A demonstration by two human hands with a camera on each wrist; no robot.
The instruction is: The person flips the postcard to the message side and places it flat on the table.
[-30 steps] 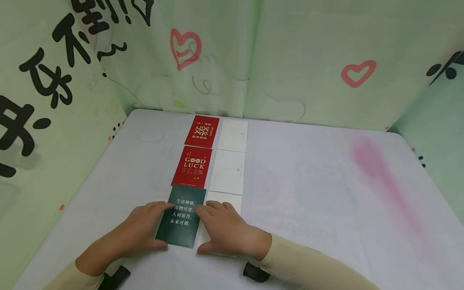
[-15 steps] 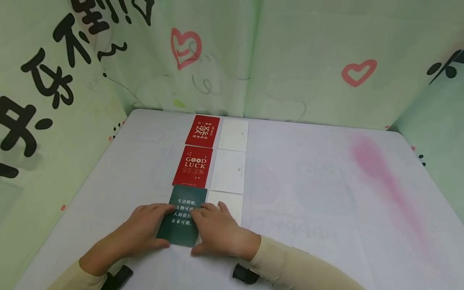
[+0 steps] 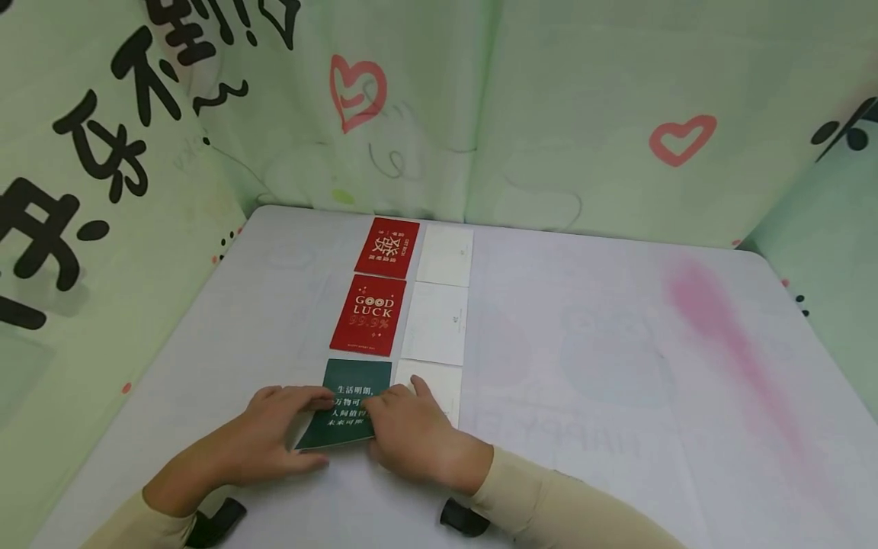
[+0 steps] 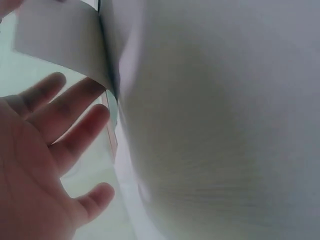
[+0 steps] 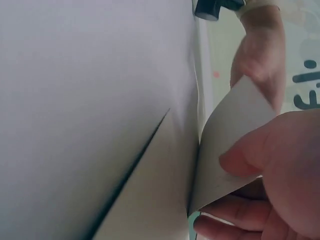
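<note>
A dark green card (image 3: 351,374) with white Chinese lettering has its near edge raised and bent off the table. My right hand (image 3: 428,438) pinches its right side; in the right wrist view the thumb presses the card's pale back (image 5: 225,135), with fingers on the other face. My left hand (image 3: 264,438) is at the card's left edge, fingertips touching it, thumb held apart below. Spread fingers of that hand (image 4: 47,145) show in the left wrist view. Beneath the right hand lies a white card (image 3: 439,385), partly hidden.
Beyond the green card lie a red "GOOD LUCK" card (image 3: 368,315) and another red card (image 3: 387,248). Two more white cards, a middle one (image 3: 435,324) and a far one (image 3: 446,255), lie to their right. Green cloth (image 3: 562,114) hangs behind the white table (image 3: 583,366).
Half a second ago the green card lay flat; its near edge has since come up and shifted slightly away from the red card. The right hand moved left onto it and now pinches it.
</note>
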